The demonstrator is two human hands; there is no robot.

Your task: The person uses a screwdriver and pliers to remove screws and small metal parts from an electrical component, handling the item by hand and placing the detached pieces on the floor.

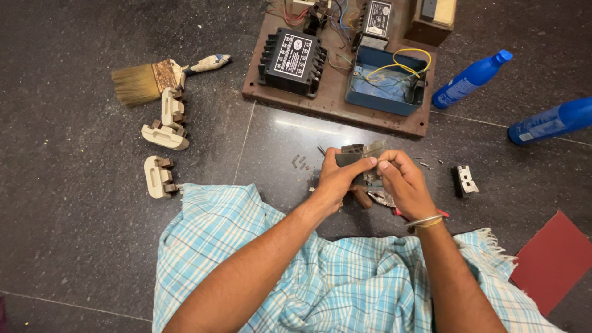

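- left hand (336,180) is clamped around a small dark grey electrical part (353,157), thumb on top, holding it up off the floor (92,246) over the lap.
- right hand (401,182) is closed on the same part from the other side; fingertips (383,165) pinch at a thin metal piece on its upper edge. the two hands meet on the part, touching.
- what exactly the right fingertips grip is too small to tell.
- just beneath the hands, red-handled pliers (385,198) lie on the floor, mostly hidden.
- small loose metal bits (298,161) lie just left of the left hand; a few more lie just right of the right hand.
- a small black and white block (465,180) sits to the right of the right hand, apart from it.
- beyond the hands stands a brown board (336,102) carrying a black contactor (291,60) and an open blue box (387,83) with yellow wires.
- far left of the hands: a paint brush (151,79) and cream ceramic fuse holders (163,132). far right: two blue bottles (472,77) and a red sheet (552,262).
- judgement: the fine work is best done with the left hand keeping the part steady and low over the lap, the right working the metal piece gently, so nothing small drops among the loose bits.
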